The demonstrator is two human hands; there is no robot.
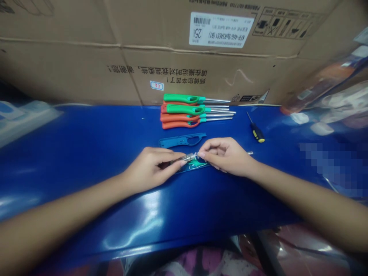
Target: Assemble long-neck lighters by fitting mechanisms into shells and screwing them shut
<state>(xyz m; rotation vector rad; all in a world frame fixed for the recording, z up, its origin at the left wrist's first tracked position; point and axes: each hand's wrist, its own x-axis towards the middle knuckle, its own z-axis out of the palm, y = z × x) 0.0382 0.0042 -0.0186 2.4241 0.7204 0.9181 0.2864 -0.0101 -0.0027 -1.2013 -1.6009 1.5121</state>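
My left hand is closed on a small clear gas tank of a stick lighter, thumb and fingers along its sides. At the tank's tip my right hand pinches with thumb and forefinger; what lies between them is too small to make out. Under both hands is a blue lighter half-shell, partly hidden, with a green trigger part and a thin white line in it. A metal rod end shows past my right hand. Just behind lies the other blue half-shell.
Green and orange stick lighters are piled at the back, metal tubes to the right. A black and yellow screwdriver lies to their right. A large cardboard box walls off the back of the blue table. Plastic bags stand at the right.
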